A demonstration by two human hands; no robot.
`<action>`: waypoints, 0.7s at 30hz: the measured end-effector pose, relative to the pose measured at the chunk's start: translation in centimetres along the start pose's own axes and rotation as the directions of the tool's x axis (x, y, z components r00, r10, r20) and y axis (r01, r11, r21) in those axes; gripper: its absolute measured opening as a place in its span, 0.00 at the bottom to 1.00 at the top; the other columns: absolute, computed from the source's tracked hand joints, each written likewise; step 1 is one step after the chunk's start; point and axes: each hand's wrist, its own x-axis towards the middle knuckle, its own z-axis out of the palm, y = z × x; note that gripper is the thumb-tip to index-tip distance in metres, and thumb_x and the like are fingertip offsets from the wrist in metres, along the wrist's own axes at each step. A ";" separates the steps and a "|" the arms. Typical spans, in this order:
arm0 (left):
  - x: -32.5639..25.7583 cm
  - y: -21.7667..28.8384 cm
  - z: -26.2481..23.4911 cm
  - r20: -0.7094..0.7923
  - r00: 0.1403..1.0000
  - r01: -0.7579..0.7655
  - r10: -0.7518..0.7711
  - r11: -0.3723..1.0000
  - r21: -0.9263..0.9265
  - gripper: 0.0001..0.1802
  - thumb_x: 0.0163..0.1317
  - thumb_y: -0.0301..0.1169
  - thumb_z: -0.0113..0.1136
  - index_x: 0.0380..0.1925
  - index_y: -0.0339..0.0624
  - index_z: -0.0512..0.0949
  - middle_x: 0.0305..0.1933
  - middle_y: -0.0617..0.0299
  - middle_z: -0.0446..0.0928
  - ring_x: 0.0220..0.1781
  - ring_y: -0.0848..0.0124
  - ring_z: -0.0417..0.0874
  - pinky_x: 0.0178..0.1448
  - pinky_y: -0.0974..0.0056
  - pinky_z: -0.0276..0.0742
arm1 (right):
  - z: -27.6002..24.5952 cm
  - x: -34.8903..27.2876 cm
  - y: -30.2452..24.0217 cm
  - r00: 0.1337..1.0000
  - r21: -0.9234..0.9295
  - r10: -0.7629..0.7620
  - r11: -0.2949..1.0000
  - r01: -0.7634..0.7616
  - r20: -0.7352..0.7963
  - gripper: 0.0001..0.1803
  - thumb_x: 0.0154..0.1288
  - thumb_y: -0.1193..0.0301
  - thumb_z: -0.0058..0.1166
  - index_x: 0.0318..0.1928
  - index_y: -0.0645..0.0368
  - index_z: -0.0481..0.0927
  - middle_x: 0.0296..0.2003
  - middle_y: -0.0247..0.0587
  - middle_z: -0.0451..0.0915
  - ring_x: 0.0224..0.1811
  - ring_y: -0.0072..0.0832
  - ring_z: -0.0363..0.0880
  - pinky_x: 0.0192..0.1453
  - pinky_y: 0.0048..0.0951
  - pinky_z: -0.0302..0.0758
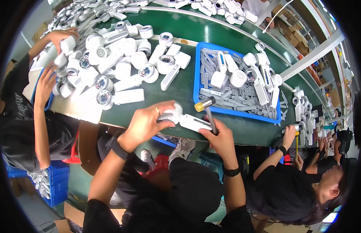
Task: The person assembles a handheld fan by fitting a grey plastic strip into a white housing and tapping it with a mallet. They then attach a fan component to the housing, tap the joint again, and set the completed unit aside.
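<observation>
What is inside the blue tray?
The blue tray holds a bed of loose grey strips, with several white handheld units piled on top at its right. The tray floor beneath is covered.

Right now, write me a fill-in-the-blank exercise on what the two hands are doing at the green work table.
The right hand grips a small ____ with a yellow-tipped head.
The left hand presses on the round head of a ____ plastic handheld device.
The grey plastic strips lie in a ____ rectangular tray.

Missing words: mallet; white; blue
</observation>
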 end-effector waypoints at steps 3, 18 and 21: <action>-1.2 -0.5 0.7 -0.044 0.996 -0.069 0.076 0.987 0.144 0.27 0.51 0.29 0.81 0.53 0.43 0.82 0.65 0.55 0.82 0.57 0.58 0.88 0.59 0.59 0.85 | -0.3 0.8 0.8 0.997 -0.038 -0.060 0.997 0.062 0.053 0.22 0.65 0.73 0.70 0.59 0.61 0.84 0.36 0.31 0.83 0.20 0.14 0.71 0.22 0.22 0.69; 1.4 7.2 4.9 0.080 0.974 0.126 -0.211 0.214 -0.969 0.34 0.84 0.55 0.33 0.69 0.39 0.73 0.78 0.51 0.68 0.71 0.62 0.72 0.76 0.54 0.64 | -0.8 -2.0 -7.1 0.967 0.329 -0.008 0.941 -0.079 0.255 0.15 0.80 0.67 0.54 0.57 0.65 0.84 0.37 0.41 0.89 0.13 0.12 0.68 0.19 0.18 0.61; 1.6 7.4 5.5 0.004 0.971 0.152 -0.238 0.607 -0.780 0.26 0.84 0.46 0.42 0.65 0.37 0.75 0.68 0.51 0.78 0.63 0.60 0.81 0.67 0.59 0.75 | -1.4 -2.0 -6.3 0.979 0.332 0.006 0.940 -0.075 0.203 0.15 0.80 0.67 0.54 0.57 0.64 0.84 0.33 0.40 0.87 0.13 0.12 0.67 0.18 0.17 0.60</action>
